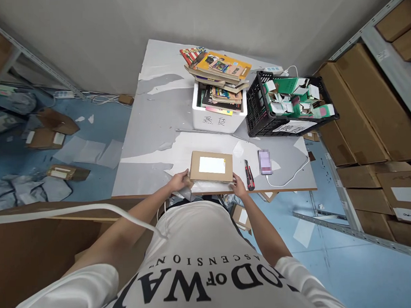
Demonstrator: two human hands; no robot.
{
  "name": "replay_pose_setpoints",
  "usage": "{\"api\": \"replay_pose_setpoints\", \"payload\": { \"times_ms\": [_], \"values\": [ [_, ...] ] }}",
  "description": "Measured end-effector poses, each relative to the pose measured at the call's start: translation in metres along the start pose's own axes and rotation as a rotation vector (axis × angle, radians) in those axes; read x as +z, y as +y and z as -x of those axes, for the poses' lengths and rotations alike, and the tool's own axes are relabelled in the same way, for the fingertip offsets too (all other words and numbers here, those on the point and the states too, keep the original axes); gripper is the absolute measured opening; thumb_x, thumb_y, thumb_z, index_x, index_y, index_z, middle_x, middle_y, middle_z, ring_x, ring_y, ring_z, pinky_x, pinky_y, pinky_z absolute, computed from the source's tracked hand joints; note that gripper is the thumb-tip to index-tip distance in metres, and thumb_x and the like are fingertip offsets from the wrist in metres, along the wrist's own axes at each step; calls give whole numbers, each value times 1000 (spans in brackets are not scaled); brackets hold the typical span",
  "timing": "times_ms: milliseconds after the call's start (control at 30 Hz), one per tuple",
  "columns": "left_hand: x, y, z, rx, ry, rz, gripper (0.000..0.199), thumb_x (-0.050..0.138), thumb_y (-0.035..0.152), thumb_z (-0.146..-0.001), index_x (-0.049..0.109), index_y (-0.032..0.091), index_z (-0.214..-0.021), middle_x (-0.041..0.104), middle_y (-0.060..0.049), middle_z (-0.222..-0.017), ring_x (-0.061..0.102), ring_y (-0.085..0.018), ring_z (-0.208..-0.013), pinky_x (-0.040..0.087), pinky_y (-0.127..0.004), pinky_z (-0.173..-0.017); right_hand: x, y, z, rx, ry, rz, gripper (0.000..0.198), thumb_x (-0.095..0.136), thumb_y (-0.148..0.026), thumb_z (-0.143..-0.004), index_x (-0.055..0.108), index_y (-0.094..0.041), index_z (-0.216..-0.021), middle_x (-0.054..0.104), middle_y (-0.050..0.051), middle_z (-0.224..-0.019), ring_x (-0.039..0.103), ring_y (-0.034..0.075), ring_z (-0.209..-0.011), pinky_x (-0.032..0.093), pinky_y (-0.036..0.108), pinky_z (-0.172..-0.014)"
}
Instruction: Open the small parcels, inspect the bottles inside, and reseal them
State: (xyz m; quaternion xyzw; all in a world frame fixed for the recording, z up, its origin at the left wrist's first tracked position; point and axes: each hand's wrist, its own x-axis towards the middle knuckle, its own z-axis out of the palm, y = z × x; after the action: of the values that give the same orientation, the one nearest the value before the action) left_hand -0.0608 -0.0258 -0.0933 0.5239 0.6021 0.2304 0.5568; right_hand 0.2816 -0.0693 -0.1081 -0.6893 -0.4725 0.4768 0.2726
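A small brown cardboard box (196, 165) with a white label (211, 165) lies near the front edge of the table, its label facing up. My left hand (179, 181) grips its lower left corner, with some crumpled translucent wrapping just below the fingers. At the lower right corner, my right hand (238, 185) holds the box with the fingers partly hidden under its edge. Right of that hand lies a red and black utility knife (249, 176). A phone (264, 162) with a lit, blurred screen rests farther right, plugged into a white cable.
Behind the box stands a white bin (218, 120) heaped with books (224, 65). Beside it is a black crate (258, 120) full of green and white small boxes. Shelving with large cartons (368, 103) flanks the right side. Cartons and plastic bags litter the blue floor at left.
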Motion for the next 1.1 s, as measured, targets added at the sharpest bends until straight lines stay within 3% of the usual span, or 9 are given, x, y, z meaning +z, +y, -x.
{"api": "replay_pose_setpoints", "payload": {
  "times_ms": [167, 333, 467, 567, 633, 867, 1100],
  "values": [
    [10, 7, 6, 47, -76, -6, 71, 74, 45, -57, 62, 18, -121, 72, -6, -108, 63, -31, -107, 50, -39, -91, 16, -2, 1, -36, -36, -92, 61, 61, -28, -69, 49, -18, -128, 57, 14, -127, 57, 25, -113, 46, 44, -98],
    [2, 25, 13, 126, -64, 14, 70, 68, 56, -65, 62, 14, -121, 71, -9, -110, 64, -27, -101, 51, -36, -86, 5, -23, 5, -139, -78, -230, 54, 62, -39, -73, 48, -23, -123, 55, 11, -133, 51, 24, -124, 43, 42, -102],
    [1, 46, 11, 123, 77, -91, 58, 54, 60, -78, 69, 12, -107, 73, -10, -103, 64, -23, -91, 49, -29, -79, -12, -53, 0, -129, -12, -200, 38, 53, -53, -80, 50, -24, -104, 64, 9, -114, 57, 23, -111, 45, 39, -96],
    [5, 59, 4, 65, 216, -239, 57, 47, 63, -81, 74, 13, -89, 73, -8, -82, 63, -21, -78, 44, -27, -69, -18, -72, -8, -74, 94, -29, 35, 46, -58, -83, 50, -24, -92, 65, 7, -102, 59, 22, -98, 46, 37, -88],
    [7, 65, -2, 19, 237, -308, 58, 45, 65, -82, 74, 14, -78, 70, -6, -70, 61, -19, -71, 41, -26, -64, -18, -78, -13, -39, 118, 59, 37, 43, -60, -84, 50, -24, -86, 64, 7, -96, 59, 22, -93, 45, 37, -85],
    [8, 74, -16, -69, 257, -374, 58, 46, 66, -80, 73, 15, -71, 66, -6, -64, 58, -19, -68, 36, -27, -61, -12, -71, -25, 61, 132, 20, 44, 45, -66, -80, 52, -23, -82, 64, 5, -89, 58, 21, -88, 46, 33, -75],
    [8, 67, -18, -78, 267, -298, 58, 49, 67, -77, 73, 15, -71, 69, -6, -69, 62, -20, -74, 39, -26, -65, -8, -62, -29, 68, 124, -97, 48, 46, -68, -79, 55, -23, -93, 65, 5, -94, 58, 20, -93, 50, 33, -80]
  ]
}}
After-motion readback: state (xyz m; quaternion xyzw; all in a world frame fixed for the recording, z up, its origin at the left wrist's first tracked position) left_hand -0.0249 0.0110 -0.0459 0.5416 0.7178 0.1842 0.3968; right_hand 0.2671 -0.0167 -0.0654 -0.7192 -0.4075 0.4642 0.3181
